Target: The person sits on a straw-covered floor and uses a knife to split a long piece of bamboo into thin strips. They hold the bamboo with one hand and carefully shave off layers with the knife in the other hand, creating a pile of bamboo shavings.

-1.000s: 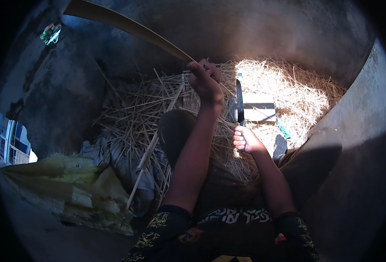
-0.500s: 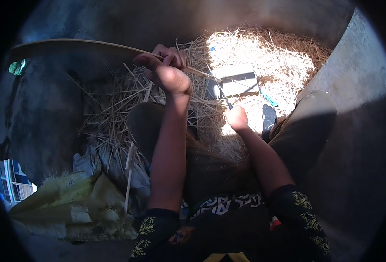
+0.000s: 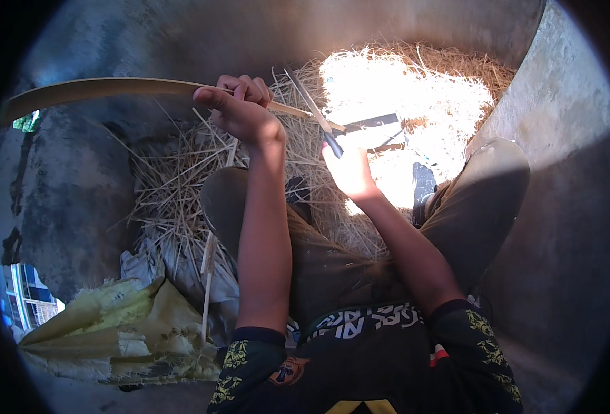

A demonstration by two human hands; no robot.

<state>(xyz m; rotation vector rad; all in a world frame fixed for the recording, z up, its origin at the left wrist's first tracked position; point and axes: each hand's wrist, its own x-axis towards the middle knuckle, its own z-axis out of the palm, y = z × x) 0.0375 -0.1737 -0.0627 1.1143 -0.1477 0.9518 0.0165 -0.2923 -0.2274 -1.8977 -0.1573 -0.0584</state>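
Note:
My left hand [image 3: 244, 116] is closed around a long, thin bamboo-like strip [image 3: 125, 86]. The strip arcs away to the far left, and its short end comes out of my grip toward the right. A knife [image 3: 308, 96] is gripped by its dark handle in my right hand [image 3: 350, 169], its blade slanting up and to the left. Blade and strip end cross in this view; whether they touch I cannot tell. Just beyond my right hand lies a rectangular block [image 3: 382, 130], partly in shadow and partly in glaring sunlight.
Pale shavings [image 3: 174, 186] cover the floor around my legs, sunlit at the right. Walls [image 3: 560, 186] curve close at the right and far side. A crumpled yellow-green sheet [image 3: 125, 331] lies at lower left, beside an upright thin strip [image 3: 207, 290].
My right hand has moved up and left with the knife, whose blade now reaches farther past the strip. My left hand has shifted slightly left, and the strip's long part sits lower.

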